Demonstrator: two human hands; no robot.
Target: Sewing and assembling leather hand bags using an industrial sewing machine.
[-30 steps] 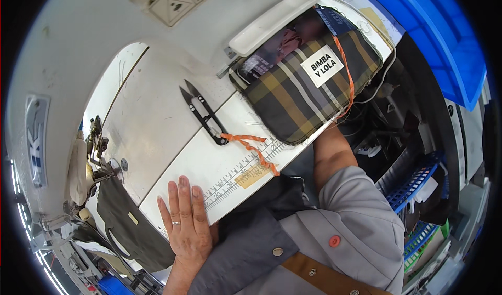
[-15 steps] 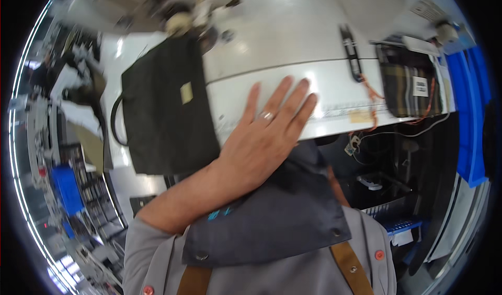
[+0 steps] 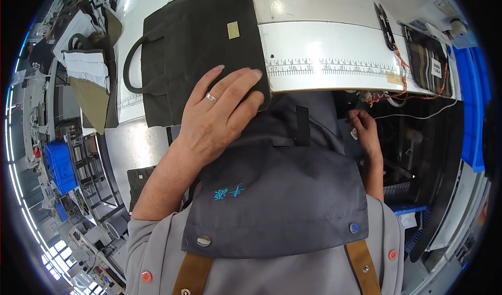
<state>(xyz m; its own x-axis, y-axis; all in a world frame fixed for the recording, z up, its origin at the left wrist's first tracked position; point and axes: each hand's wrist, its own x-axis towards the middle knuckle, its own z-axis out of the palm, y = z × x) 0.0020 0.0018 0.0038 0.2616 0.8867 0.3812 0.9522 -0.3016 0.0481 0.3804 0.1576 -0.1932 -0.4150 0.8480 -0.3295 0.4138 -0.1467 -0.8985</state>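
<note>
Since half a second ago your left hand point(image 3: 217, 114) slid onto the dark olive fabric bag point(image 3: 201, 38), fingers spread flat; next, pinch its lower edge. Your right hand point(image 3: 364, 133), mid-right under the table, grip unclear.

bag point(image 3: 198, 44): dark olive, small tan patch. table point(image 3: 334, 59): white, black ruler marks. pouch point(image 3: 426, 59): brown-and-tan plaid, white label. snips point(image 3: 383, 25): black, orange cord. apron point(image 3: 277, 201): dark grey. bin point(image 3: 58, 167): blue.

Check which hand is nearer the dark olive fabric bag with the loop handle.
Left. The left hand lies with its fingers on the dark olive fabric bag's lower right corner; the right hand is below the table edge, well apart.
</note>
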